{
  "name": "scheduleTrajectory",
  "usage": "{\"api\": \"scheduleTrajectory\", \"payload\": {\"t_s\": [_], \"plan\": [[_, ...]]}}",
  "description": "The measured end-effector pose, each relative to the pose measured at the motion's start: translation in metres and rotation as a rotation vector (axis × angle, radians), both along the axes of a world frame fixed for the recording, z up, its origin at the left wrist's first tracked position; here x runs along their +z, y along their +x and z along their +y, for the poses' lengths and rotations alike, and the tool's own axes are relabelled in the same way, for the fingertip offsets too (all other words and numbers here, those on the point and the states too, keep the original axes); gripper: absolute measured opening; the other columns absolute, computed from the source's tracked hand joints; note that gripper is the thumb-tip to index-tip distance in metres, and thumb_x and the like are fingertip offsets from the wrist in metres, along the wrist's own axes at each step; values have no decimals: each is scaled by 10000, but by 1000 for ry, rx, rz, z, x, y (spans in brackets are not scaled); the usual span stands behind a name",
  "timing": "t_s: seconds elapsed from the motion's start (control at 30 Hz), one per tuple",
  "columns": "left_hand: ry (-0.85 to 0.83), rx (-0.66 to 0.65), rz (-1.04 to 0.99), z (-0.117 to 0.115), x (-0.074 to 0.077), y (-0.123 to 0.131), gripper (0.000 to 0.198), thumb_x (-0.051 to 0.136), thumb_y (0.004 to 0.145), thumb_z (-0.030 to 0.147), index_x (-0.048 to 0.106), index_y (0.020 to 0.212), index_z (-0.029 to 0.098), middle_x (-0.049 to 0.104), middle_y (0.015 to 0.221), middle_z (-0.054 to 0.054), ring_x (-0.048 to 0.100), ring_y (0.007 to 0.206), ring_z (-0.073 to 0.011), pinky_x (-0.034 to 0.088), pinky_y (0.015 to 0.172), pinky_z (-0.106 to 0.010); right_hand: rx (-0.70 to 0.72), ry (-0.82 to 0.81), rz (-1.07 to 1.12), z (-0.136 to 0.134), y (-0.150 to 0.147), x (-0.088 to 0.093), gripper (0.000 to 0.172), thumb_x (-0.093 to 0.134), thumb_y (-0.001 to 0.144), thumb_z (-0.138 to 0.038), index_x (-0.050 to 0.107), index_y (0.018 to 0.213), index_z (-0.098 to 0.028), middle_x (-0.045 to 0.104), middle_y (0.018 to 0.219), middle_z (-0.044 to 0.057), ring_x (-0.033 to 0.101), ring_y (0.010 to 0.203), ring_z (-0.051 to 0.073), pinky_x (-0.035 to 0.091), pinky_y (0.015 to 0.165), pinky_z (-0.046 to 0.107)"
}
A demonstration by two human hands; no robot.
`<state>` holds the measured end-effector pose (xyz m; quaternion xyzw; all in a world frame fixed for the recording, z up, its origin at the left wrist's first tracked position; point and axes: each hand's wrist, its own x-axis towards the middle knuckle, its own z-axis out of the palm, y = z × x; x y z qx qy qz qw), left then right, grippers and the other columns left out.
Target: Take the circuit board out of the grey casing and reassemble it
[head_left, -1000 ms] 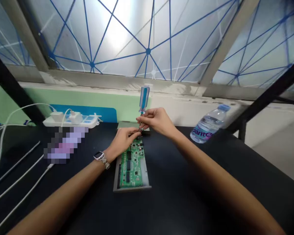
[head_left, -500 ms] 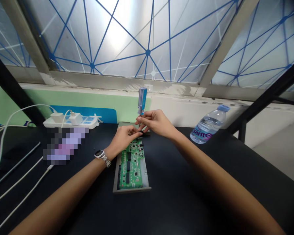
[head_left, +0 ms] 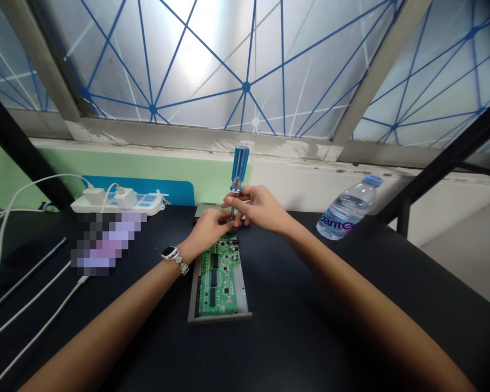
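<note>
A screwdriver (head_left: 240, 166) with a clear blue handle stands nearly upright over the far end of a green circuit board (head_left: 219, 286). The fingers of my right hand (head_left: 259, 207) are closed around its metal shaft, just below the handle. My left hand (head_left: 208, 231), with a watch on its wrist, has its fingers pinched together low by the shaft. Whatever those fingertips hold is hidden. The board lies in a flat metal tray (head_left: 220, 320), lengthwise away from me. The screwdriver's tip is hidden among the fingers.
On the right stands a water bottle (head_left: 347, 209). A white power strip (head_left: 142, 204) with plugs sits at the back left, its white cables (head_left: 36, 296) running across the black table (head_left: 294, 326). Near them is a blurred-out object (head_left: 110, 242). A wall and window close off the back.
The screwdriver's handle has shifted slightly right and turned a little. My left hand has moved slightly, its fingers nearer the shaft. The board and tray have stayed in place.
</note>
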<state>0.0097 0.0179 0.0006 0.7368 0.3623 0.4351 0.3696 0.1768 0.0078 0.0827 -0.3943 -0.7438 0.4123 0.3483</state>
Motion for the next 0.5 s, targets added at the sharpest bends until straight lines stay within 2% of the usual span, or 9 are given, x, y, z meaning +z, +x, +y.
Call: {"api": "scheduleTrajectory", "payload": {"t_s": [0.1, 0.17, 0.23, 0.33, 0.5], "plan": [[-43, -4, -37, -1, -3, 0, 245, 720, 839, 378, 733, 775, 142, 775, 830, -87, 727, 883, -277, 570, 796, -362, -102, 77, -12, 2, 1, -4, 265, 746, 818, -390, 621, 851, -158, 713, 777, 56, 672, 547, 143, 508, 443, 235], [-73, 0, -30, -3, -2, -2, 243, 721, 844, 382, 747, 828, 141, 786, 876, -93, 733, 919, -285, 573, 830, -379, -118, 76, -10, 4, 3, -4, 276, 768, 789, -390, 612, 784, -163, 680, 666, 33, 662, 545, 148, 518, 462, 243], [-92, -20, -18, -6, 1, -6, 251, 695, 870, 378, 763, 931, 144, 793, 964, -98, 734, 972, -286, 568, 877, -388, -107, 57, -7, 6, 5, -3, 263, 761, 793, -379, 625, 761, -156, 646, 587, 17, 654, 542, 146, 524, 479, 244], [-95, -64, 4, -10, 8, -14, 275, 649, 904, 345, 762, 1059, 147, 782, 1088, -107, 721, 1054, -284, 552, 944, -393, -83, 52, -2, 6, 6, 0, 228, 735, 816, -352, 651, 781, -143, 642, 575, 10, 645, 528, 132, 524, 488, 237], [-39, -49, 33, -12, 13, -20, 247, 625, 919, 321, 771, 1013, 145, 783, 1064, -107, 721, 1035, -270, 549, 943, -379, -29, 20, -10, 3, 5, 3, 155, 694, 847, -289, 664, 831, -137, 652, 578, 6, 643, 504, 124, 522, 494, 236]]}}
